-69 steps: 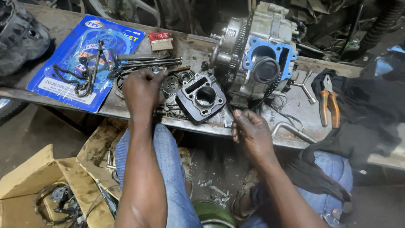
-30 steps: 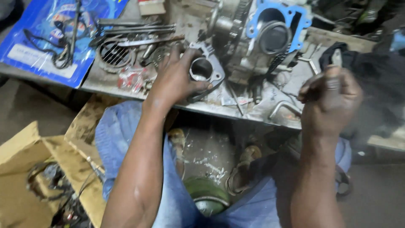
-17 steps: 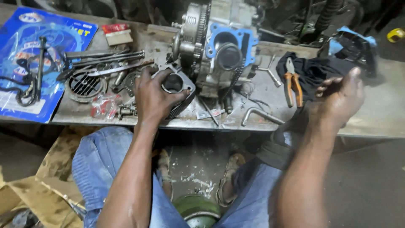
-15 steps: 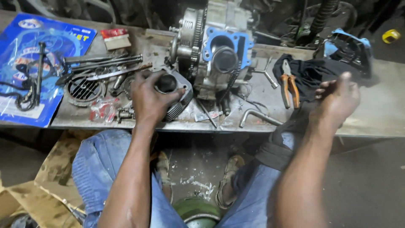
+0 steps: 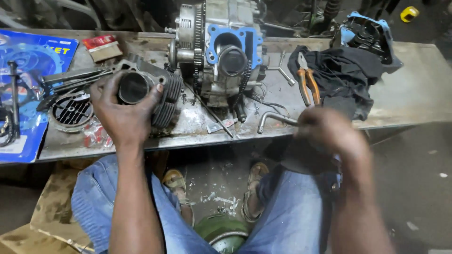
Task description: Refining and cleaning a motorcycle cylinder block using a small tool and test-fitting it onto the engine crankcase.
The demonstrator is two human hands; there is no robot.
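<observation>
Two hands work at the table: left hand clasps the cylinder, left of the engine; right hand, blurred, grip unclear, near the hex key. Tilted, the cylinder could slip and strike the engine.

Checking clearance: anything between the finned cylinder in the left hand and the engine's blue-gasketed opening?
Nothing large. The left hand holds the finned cylinder right beside the engine. Between them on the bench lie only small loose bits and a thin rod, low on the surface.
</observation>
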